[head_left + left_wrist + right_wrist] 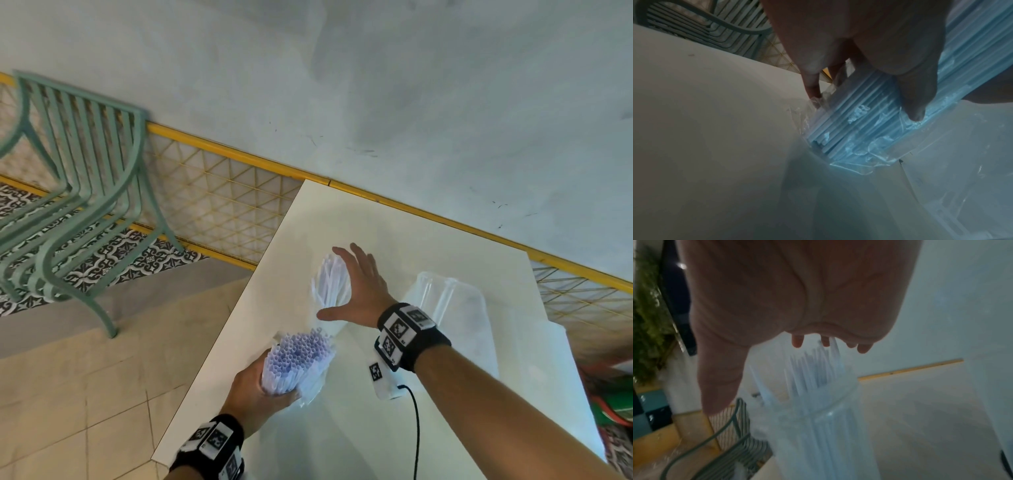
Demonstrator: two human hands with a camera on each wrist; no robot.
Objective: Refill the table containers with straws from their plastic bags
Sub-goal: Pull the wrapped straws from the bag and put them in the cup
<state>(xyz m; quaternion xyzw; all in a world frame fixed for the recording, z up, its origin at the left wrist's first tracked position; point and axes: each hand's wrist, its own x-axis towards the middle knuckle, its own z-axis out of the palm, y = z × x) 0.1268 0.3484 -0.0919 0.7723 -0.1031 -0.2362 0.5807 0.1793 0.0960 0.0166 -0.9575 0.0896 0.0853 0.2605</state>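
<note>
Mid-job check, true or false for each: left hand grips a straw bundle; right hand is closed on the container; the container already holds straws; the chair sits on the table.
1. The left hand grips a bagged straw bundle. True.
2. The right hand is closed round the container. False: its fingers are spread, holding nothing.
3. The container already holds straws. True.
4. The green chair sits on the table. False: it stands on the floor beside it.

White table [428,240] bears a straw container [330,291].
</note>
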